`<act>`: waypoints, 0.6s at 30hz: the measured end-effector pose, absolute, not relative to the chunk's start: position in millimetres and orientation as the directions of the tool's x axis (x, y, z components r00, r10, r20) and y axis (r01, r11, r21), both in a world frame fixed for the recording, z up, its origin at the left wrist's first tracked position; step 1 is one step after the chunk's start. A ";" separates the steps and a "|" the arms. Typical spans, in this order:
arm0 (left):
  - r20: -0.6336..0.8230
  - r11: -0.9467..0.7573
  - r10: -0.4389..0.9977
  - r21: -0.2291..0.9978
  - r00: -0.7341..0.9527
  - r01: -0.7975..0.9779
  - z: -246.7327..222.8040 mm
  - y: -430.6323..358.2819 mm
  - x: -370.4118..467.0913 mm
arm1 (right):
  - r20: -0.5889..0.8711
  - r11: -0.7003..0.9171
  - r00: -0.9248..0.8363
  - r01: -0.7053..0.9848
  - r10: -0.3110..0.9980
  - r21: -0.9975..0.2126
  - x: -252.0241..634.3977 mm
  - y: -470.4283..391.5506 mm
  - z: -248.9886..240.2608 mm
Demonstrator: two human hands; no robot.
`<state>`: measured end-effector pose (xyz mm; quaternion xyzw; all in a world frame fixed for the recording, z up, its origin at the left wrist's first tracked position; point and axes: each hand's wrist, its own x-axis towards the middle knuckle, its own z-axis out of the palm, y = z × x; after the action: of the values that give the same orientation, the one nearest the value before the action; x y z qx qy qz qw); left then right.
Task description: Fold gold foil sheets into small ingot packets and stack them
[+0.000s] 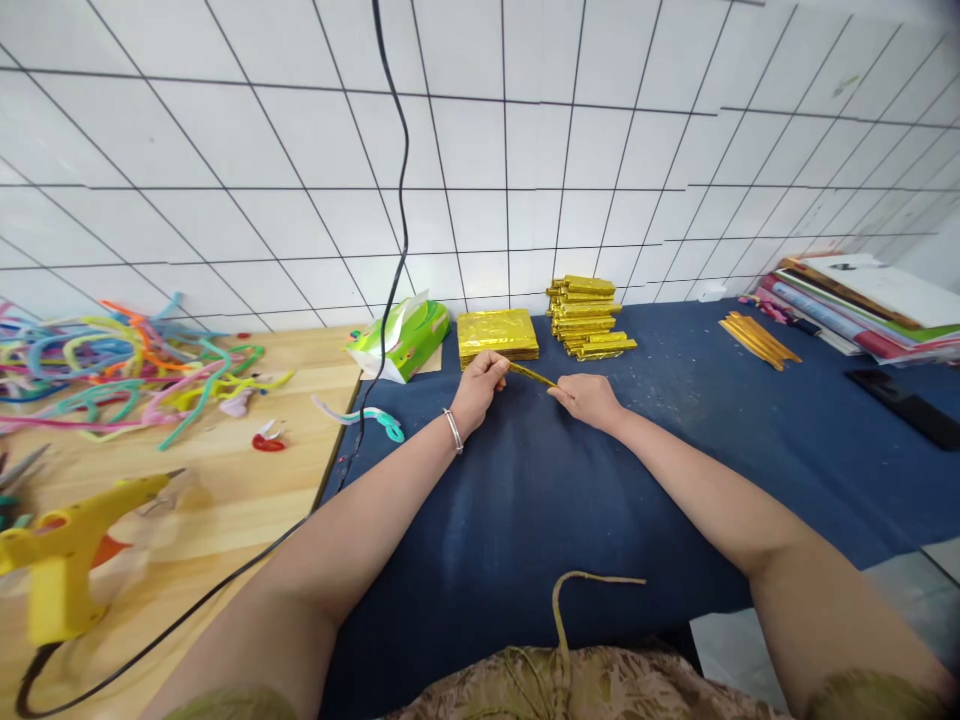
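While both hands are busy out front, head view first, and it's the only one: L hand has one end of a thin gold strip pinched btwn thumb and fingers, R hand is closed round the other end, and the strip runs taut-ish btwn them, just above the blue cloth. Right behind, near the wall, sits a neat stack of flat gold sheets, so plenty's unrolled, approx. a thick pile, exact no. unclear. To its right, a heap of narrow gold rolls, lying more or less side by side, and that looks like a fair batch done, I'd say. Far right, a small fan of darker gold strips, apart from the rest; can't tell if they're finished or spare. The piece in hand is already narrow, so prob. well along, tho fingers hide both ends and I can't confirm it's complete. Over left, glue gun and a tangle of fuzzy stems lie on the wood table, no hand on either; tissue pack sits left of the flat stack.
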<state>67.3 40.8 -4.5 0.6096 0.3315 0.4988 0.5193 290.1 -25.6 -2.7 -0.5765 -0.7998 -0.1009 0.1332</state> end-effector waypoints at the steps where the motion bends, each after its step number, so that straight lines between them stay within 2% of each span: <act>1: 0.263 -0.236 0.922 0.964 0.285 -0.126 -4.7 40.6 67.3 | 0.328 0.330 -0.316 0.944 0.890 0.014 289.6 -26.1 -2.7; 11: 0.207 -0.128 0.912 0.964 0.354 -0.235 -3.5 38.2 66.3 | 0.428 0.451 -0.466 0.881 0.774 0.144 287.2 -36.5 0.7; 18: 0.177 -0.075 0.898 0.964 0.404 -0.255 -4.4 35.9 67.2 | 0.464 0.450 -0.452 0.884 0.762 0.123 284.4 -44.0 -0.4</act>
<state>67.2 35.9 -4.4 0.5656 0.2838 0.4664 0.6180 284.4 -44.0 -0.4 -0.4936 -0.8337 -0.1766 0.1736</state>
